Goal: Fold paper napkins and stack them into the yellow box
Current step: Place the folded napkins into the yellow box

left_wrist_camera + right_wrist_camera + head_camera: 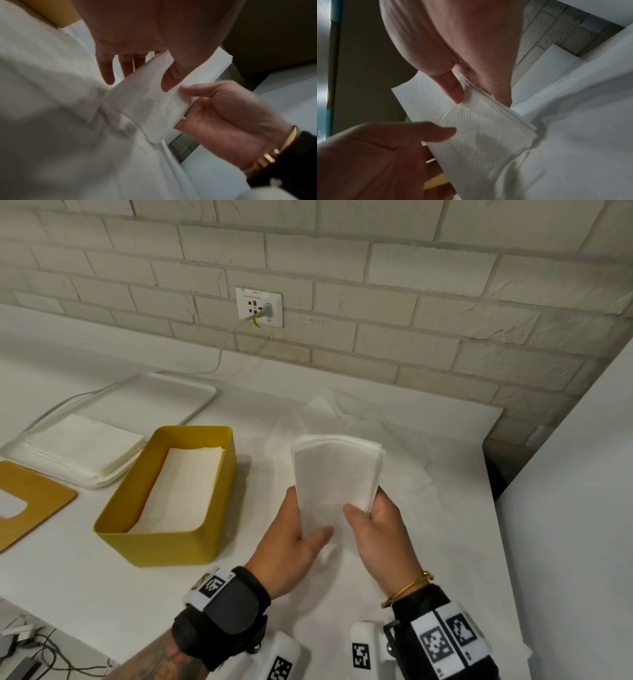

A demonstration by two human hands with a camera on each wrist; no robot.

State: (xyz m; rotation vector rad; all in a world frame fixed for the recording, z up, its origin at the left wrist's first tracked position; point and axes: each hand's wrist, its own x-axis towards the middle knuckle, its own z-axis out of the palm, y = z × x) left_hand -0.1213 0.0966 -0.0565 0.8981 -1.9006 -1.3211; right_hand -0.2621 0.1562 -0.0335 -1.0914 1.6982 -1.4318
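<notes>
Head view is showing both hands lifted over the white counter [85,594], sharing one folded bundle of napkins [337,477] that is standing up between them, clear of the surface. Left hand [291,539] is gripping the bundle's lower left edge, thumb lying across the near face and the other fingers curling behind it. Right hand [380,529] is pinching the lower right edge the same way, thumb in front, fingers behind; the right wrist view is showing several layered edges fanning slightly at that corner. Neither hand is holding anything else.

Yellow box [171,501] is sitting just to the left of the hands, lid off, with folded napkins already lying flat along its floor. Behind it, a stack of unfolded napkins [82,450] is waiting on a white tray [191,402], and a yellow lid [30,498] is lying at the far left. More loose sheets are spreading over the counter under and beyond the hands.

Folding of this bundle appears finished, so the step in hand is probably squaring it before stowing. Next move calls for carrying it left, turning it flat and lengthwise to match the box, and lowering it onto the napkins inside without letting the layers splay.
</notes>
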